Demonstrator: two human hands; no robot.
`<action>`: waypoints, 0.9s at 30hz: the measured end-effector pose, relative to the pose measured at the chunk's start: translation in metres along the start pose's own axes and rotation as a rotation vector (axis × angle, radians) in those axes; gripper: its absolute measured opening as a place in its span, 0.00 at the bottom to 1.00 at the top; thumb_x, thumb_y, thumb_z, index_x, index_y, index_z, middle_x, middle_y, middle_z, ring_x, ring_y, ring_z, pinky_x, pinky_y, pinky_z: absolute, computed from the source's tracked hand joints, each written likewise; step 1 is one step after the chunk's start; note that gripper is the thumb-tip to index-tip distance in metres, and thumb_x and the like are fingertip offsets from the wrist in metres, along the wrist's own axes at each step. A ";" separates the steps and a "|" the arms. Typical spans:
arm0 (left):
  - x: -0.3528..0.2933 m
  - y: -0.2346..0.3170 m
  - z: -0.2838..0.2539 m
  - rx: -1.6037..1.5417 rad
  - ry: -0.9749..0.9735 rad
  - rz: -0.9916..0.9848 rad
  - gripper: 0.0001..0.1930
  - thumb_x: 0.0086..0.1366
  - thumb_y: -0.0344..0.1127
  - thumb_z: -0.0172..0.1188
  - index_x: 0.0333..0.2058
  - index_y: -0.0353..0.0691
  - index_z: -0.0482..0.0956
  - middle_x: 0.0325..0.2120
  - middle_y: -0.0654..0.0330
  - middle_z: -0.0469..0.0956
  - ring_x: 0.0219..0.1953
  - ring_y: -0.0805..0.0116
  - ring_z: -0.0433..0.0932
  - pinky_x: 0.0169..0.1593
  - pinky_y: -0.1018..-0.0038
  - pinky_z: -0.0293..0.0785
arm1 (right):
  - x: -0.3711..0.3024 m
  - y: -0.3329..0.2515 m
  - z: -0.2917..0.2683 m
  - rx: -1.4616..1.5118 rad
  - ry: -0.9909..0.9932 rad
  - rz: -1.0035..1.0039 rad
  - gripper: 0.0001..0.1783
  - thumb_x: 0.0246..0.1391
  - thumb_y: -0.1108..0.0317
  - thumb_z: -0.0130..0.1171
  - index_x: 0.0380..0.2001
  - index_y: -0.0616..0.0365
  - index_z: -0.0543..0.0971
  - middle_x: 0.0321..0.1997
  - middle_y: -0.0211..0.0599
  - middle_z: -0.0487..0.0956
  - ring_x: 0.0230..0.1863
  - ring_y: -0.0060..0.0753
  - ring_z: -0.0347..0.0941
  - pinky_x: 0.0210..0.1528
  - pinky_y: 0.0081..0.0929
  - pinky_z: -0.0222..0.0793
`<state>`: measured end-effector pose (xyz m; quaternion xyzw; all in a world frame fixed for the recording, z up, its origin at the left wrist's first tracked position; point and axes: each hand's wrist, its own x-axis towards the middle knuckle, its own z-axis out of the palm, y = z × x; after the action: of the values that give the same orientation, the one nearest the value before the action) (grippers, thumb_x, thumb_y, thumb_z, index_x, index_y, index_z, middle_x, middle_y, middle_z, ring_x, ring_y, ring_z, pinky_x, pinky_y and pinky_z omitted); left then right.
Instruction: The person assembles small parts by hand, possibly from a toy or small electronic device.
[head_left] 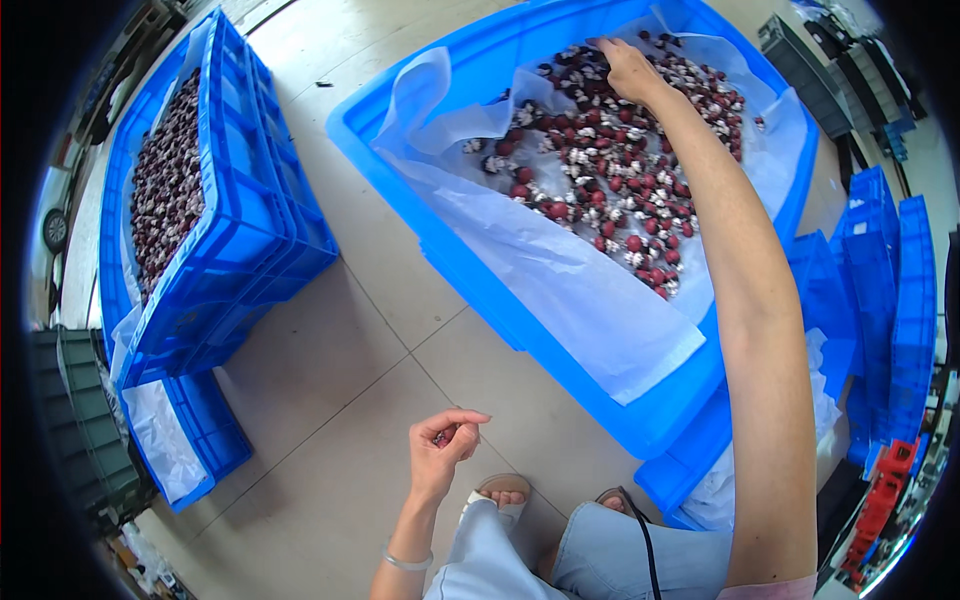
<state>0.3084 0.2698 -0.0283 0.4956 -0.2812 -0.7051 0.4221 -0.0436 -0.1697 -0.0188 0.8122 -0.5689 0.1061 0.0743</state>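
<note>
My left hand (pixel 445 448) is curled closed over the floor, in front of my legs. Between its fingers a bit of small dark red pieces shows. A large blue crate (pixel 385 180) lined with white sheeting (pixel 600 320) stands ahead and to the right. Loose small round red pieces (pixel 600 190), mixed with white knobbly ones, are spread over the sheeting. My right arm stretches across the crate, and my right hand (pixel 628 72) is at the far part of the pile, touching it. Its fingers are bent together; what they hold, if anything, is hidden.
At the left, stacked blue crates (pixel 265 200) hold a deep heap of similar pieces (pixel 170 180). More blue crates (pixel 870 300) stand at the right, and grey crates (pixel 75 400) at the far left. A tiled floor (pixel 350 400) lies between the stacks.
</note>
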 end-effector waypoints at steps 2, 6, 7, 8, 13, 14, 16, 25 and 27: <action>0.001 0.003 -0.006 -0.011 0.026 0.013 0.07 0.62 0.29 0.57 0.33 0.29 0.79 0.19 0.66 0.69 0.18 0.80 0.64 0.20 0.84 0.54 | 0.003 -0.017 0.013 -0.114 -0.016 0.080 0.24 0.48 0.76 0.49 0.52 0.55 0.70 0.55 0.48 0.70 0.53 0.54 0.68 0.56 0.42 0.64; 0.001 0.002 -0.007 0.002 0.045 -0.005 0.08 0.61 0.30 0.57 0.33 0.29 0.79 0.19 0.66 0.70 0.18 0.80 0.64 0.20 0.84 0.54 | 0.012 -0.002 -0.004 -0.081 -0.019 0.071 0.17 0.41 0.72 0.57 0.39 0.51 0.78 0.45 0.45 0.77 0.48 0.51 0.72 0.53 0.38 0.67; 0.001 0.001 -0.005 -0.004 0.026 -0.010 0.08 0.61 0.30 0.58 0.33 0.29 0.79 0.19 0.66 0.70 0.19 0.80 0.64 0.20 0.84 0.55 | 0.010 -0.002 -0.007 -0.081 -0.022 0.071 0.17 0.41 0.72 0.57 0.39 0.51 0.78 0.45 0.45 0.77 0.48 0.51 0.72 0.53 0.38 0.67; 0.001 0.000 -0.003 -0.009 0.006 -0.015 0.08 0.61 0.30 0.58 0.33 0.29 0.79 0.19 0.66 0.70 0.19 0.80 0.64 0.20 0.84 0.55 | 0.006 0.001 -0.011 0.030 -0.076 0.127 0.16 0.40 0.70 0.58 0.38 0.52 0.78 0.42 0.45 0.78 0.46 0.50 0.73 0.51 0.38 0.68; 0.004 -0.001 0.010 0.006 -0.058 -0.045 0.08 0.61 0.26 0.55 0.36 0.29 0.79 0.18 0.70 0.67 0.19 0.84 0.60 0.22 0.85 0.53 | -0.013 0.005 -0.013 0.174 -0.076 0.187 0.16 0.38 0.66 0.61 0.35 0.59 0.78 0.34 0.43 0.80 0.37 0.39 0.76 0.44 0.32 0.70; 0.005 -0.001 0.012 0.001 -0.073 -0.038 0.08 0.62 0.26 0.55 0.36 0.29 0.79 0.18 0.70 0.67 0.19 0.84 0.60 0.22 0.85 0.53 | -0.015 0.009 -0.013 0.183 -0.074 0.215 0.15 0.42 0.66 0.55 0.37 0.51 0.79 0.41 0.43 0.80 0.45 0.46 0.75 0.49 0.39 0.69; 0.005 -0.004 0.011 0.009 -0.092 -0.044 0.08 0.62 0.27 0.55 0.36 0.29 0.79 0.19 0.70 0.67 0.19 0.84 0.60 0.22 0.84 0.53 | -0.020 0.014 -0.012 0.239 -0.018 0.236 0.16 0.42 0.66 0.54 0.38 0.50 0.79 0.42 0.42 0.80 0.46 0.46 0.75 0.49 0.39 0.68; 0.003 -0.005 0.010 -0.003 -0.093 -0.054 0.08 0.63 0.28 0.55 0.36 0.30 0.80 0.19 0.69 0.67 0.19 0.84 0.60 0.21 0.84 0.53 | -0.025 -0.018 -0.006 0.076 -0.013 0.299 0.20 0.53 0.65 0.49 0.51 0.44 0.74 0.52 0.40 0.75 0.55 0.43 0.70 0.57 0.49 0.57; 0.002 -0.003 0.005 -0.019 -0.084 -0.046 0.08 0.63 0.28 0.55 0.36 0.30 0.80 0.19 0.69 0.67 0.19 0.84 0.60 0.21 0.85 0.53 | -0.023 -0.030 -0.011 -0.102 -0.081 0.238 0.18 0.52 0.65 0.50 0.48 0.48 0.76 0.50 0.40 0.77 0.54 0.42 0.71 0.56 0.50 0.57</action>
<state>0.3020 0.2696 -0.0300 0.4681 -0.2805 -0.7373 0.3981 -0.0237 -0.1362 -0.0144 0.7377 -0.6685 0.0522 0.0792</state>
